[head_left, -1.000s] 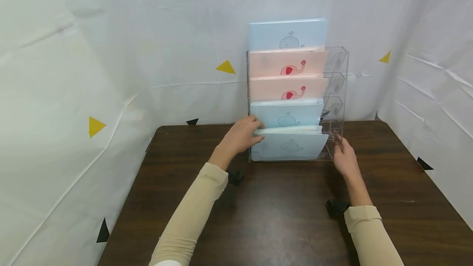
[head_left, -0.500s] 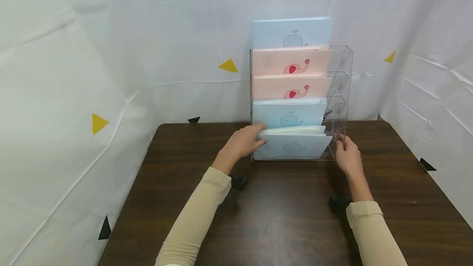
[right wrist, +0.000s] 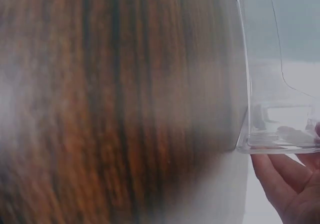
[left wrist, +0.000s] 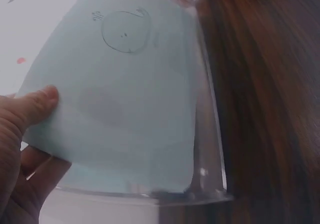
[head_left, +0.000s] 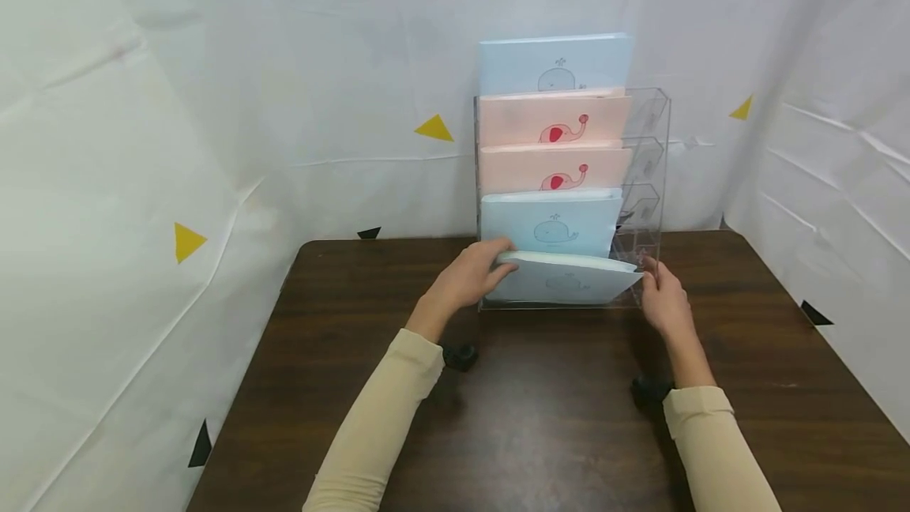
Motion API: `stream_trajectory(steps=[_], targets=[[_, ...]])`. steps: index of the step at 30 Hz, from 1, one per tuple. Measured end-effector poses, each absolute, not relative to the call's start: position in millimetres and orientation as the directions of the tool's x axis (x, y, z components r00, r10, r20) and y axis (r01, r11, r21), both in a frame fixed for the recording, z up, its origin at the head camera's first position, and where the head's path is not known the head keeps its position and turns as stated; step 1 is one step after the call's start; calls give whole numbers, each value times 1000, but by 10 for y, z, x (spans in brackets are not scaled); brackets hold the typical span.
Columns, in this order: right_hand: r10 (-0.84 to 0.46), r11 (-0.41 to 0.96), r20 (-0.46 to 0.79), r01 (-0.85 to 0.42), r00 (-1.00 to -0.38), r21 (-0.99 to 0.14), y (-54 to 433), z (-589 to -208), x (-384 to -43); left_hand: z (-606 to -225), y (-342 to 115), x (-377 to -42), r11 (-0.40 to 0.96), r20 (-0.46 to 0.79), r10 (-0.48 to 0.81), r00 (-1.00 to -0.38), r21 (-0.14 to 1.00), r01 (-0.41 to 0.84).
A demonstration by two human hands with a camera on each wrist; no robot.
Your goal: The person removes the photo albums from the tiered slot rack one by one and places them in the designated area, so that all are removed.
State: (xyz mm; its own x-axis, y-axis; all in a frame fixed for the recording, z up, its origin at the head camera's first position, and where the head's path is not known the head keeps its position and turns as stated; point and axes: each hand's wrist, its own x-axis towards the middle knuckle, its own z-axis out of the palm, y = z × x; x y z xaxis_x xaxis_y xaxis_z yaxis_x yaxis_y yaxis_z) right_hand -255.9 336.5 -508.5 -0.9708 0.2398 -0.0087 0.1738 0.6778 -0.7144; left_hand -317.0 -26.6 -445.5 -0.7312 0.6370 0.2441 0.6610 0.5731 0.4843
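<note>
1. The left hand (head_left: 469, 273) holds the left edge of the lowest blue folder (head_left: 526, 283), thumb laid across the front and fingers bent behind it; the arm stretches forward in a cream sleeve (head_left: 387, 417).

2. The right hand (head_left: 667, 305) grips the lower right side of a clear rack (head_left: 643, 156), with fingers at the outer edge and part of the thumb visible through the plastic. The folder's upper right corner sits just beside this hand; whether they touch cannot be told.

3. The lowest blue folder is at the bottom of the rack, its upper edge tipped outward and its front gently bowed. Whether its lower edge rests inside the pocket is unclear.

4. Printed on its front is a thin-lined whale drawing (left wrist: 125, 31), round-bodied, with a small spout and a curled tail.

5. Above it in the rack, from the bottom up, stand another blue folder (head_left: 512, 220) with a whale, a lower pink folder (head_left: 515, 168) and an upper pink folder (head_left: 515, 121) with red-eared elephants lifting balls on their trunks, and a top blue folder (head_left: 512, 69) with a whale.

6. The rack is transparent, hard-looking plastic, stepped in tiers with angular side walls.

7. Beneath lies a dark brown table (head_left: 540, 417) with streaked wood grain; behind it, a creased white sheet (head_left: 355, 77) bears yellow and black triangles.
</note>
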Motion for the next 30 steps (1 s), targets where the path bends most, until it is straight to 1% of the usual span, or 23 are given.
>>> stream_trajectory(steps=[8,12,16,19,24,30], targets=[[182,696,-5,133,-983,-705,3369,-5057,-2540,-4234,-324,-3042,492,363,612,-703,521,698],[194,700,-16,150,-981,-698,3386,-5053,-2539,-4097,-369,-2978,408,414,606,-680,572,712],[196,704,-18,154,-980,-694,3404,-5054,-2541,-3994,-458,-2936,329,456,580,-675,627,707],[189,705,-24,153,-982,-692,3406,-5054,-2536,-3944,-580,-2921,321,462,541,-703,659,680],[174,702,-35,149,-984,-696,3421,-5061,-2526,-3852,-833,-2937,329,420,461,-781,736,591],[168,704,-30,142,-985,-696,3424,-5080,-2548,-3730,-1230,-2960,246,429,403,-808,800,548]])
